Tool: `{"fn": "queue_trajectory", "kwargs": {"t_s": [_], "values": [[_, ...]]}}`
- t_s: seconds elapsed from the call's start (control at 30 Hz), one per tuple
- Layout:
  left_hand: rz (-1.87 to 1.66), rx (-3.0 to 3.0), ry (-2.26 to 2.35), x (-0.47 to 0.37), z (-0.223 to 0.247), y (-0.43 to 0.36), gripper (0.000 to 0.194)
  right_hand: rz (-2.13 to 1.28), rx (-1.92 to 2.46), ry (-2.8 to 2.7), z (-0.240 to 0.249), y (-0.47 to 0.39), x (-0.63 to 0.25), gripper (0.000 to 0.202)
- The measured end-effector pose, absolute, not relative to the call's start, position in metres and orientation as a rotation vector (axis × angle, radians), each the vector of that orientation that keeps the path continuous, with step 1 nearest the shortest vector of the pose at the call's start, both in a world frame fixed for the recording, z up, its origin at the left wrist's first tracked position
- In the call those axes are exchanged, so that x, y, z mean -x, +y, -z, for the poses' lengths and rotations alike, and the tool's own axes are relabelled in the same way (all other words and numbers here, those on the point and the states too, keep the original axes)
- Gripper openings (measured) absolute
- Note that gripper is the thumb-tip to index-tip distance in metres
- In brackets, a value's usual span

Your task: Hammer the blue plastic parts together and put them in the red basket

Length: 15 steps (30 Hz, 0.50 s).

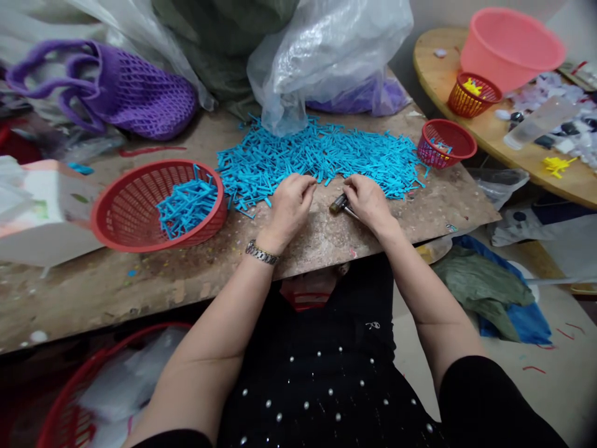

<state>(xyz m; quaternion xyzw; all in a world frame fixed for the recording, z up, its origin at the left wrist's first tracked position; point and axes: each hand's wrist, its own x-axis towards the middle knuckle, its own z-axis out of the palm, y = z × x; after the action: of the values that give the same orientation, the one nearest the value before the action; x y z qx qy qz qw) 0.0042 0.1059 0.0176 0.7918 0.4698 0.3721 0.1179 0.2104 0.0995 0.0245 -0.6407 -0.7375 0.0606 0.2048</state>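
Lying heaped: small turquoise plastic sticks [321, 155]

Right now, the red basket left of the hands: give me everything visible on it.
The red basket is round, shallow and looks like moulded plastic, with a slatted mesh wall and a solid rim. It stands upright on the worn wooden table, to the left of the left hand and apart from it. A heap of small blue plastic pieces fills its right half; the left half shows bare mesh. Its right rim lies close to the big blue pile. A white box sits against its left side.
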Motion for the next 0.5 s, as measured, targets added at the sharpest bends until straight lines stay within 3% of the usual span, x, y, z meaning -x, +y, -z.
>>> {"fn": "queue_trajectory", "kwargs": {"t_s": [0.5], "values": [[-1.107,-2.027,1.382,0.005,0.004,0.105,0.022,-0.202,1.971,-2.11,-0.029,0.172,-0.174,0.031]]}}
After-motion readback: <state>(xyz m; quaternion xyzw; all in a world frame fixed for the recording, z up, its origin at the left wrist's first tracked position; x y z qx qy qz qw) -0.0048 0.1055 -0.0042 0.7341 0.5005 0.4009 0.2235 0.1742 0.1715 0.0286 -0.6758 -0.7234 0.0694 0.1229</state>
